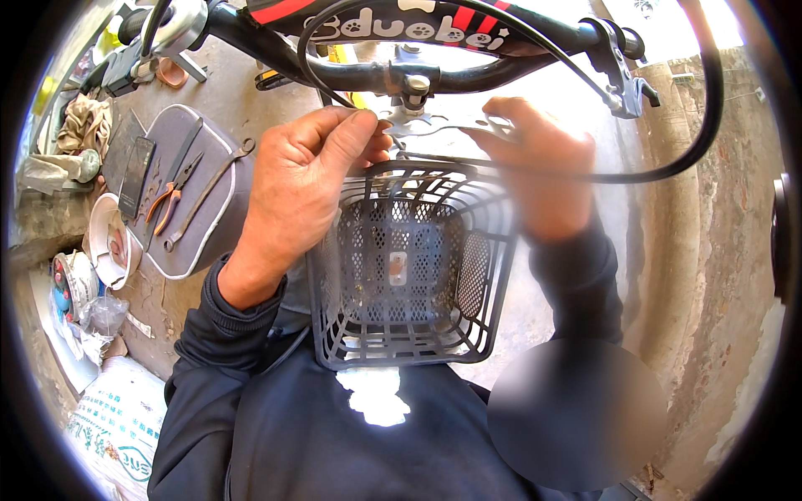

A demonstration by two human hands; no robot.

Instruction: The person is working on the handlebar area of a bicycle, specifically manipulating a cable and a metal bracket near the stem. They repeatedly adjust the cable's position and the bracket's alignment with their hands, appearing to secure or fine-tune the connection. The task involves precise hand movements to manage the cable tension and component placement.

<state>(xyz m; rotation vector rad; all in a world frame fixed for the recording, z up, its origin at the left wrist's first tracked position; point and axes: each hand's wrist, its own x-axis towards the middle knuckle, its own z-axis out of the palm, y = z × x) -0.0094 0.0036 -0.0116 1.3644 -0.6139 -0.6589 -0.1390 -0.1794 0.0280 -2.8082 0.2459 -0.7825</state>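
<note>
Here, metal bracket (415, 127), silvery — between left hand (294, 179) and right hand (547, 167)

white lettering (405, 30) on black pad (434, 18), green print (132, 457) on sack (125, 397)

Pliers (174, 189) and a wrench (205, 192) lie left of the basket (474, 275).

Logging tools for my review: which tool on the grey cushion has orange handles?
The pliers: they alone have orange grips; the long wrench to their right is dull, bare metal.
</note>
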